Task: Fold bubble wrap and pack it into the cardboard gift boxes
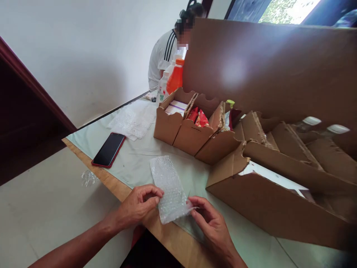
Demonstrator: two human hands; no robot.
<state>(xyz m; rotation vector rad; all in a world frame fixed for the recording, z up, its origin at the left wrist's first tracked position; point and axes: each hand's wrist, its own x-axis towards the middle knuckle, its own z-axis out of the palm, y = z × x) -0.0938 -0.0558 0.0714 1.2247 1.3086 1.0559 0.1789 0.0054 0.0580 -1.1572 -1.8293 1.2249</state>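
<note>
A: So, what's in hand?
B: Bubble wrap piece, small sheet, lying on the worktop at its near edge, just in front of the big cardboard box. Left hand pinches its left edge, fingers closed on the film. Right hand pinches the near right corner, thumb and forefinger closed on it.
A: How will it handle?
B: Very light, floppy, likely a bit slippery and springy; it will sag if held at one point. Best taken at two opposite edges, as now. Not fragile, though hard squeezing would pop the bubbles.
A: Anything near?
B: Phone left of the box, more wrap behind the phone, bottles behind the box's far end. Snack packets sit in one compartment. Another person sits beyond the bottles.
</note>
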